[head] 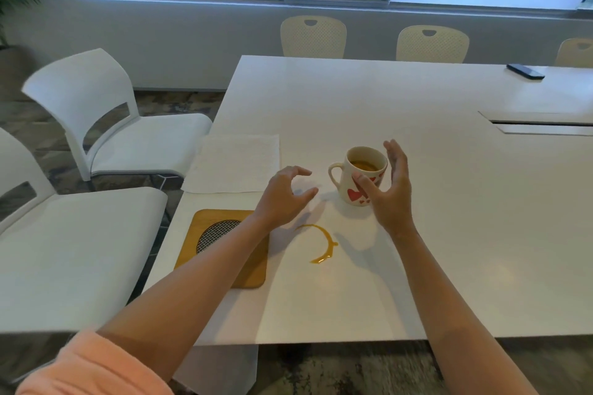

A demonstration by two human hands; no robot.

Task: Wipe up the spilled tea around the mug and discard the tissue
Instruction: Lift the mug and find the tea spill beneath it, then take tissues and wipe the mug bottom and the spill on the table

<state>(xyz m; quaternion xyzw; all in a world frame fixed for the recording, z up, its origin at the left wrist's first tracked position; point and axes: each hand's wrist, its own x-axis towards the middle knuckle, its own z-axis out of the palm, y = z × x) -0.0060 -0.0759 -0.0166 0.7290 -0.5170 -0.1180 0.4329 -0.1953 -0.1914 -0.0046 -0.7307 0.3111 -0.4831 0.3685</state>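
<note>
One curved amber tea ring (321,244) stains the glossy table (417,202).

Glossy ceramic mug (359,179), smooth matt table (417,234), wooden coaster (247,272) with metal mesh.

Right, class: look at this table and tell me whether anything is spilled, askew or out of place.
Yes. A curved amber ring of spilled tea lies on the white table, nearer the person than the white heart-patterned mug, which stands off the wooden coaster. The white paper tissue overhangs the table's left edge.
</note>
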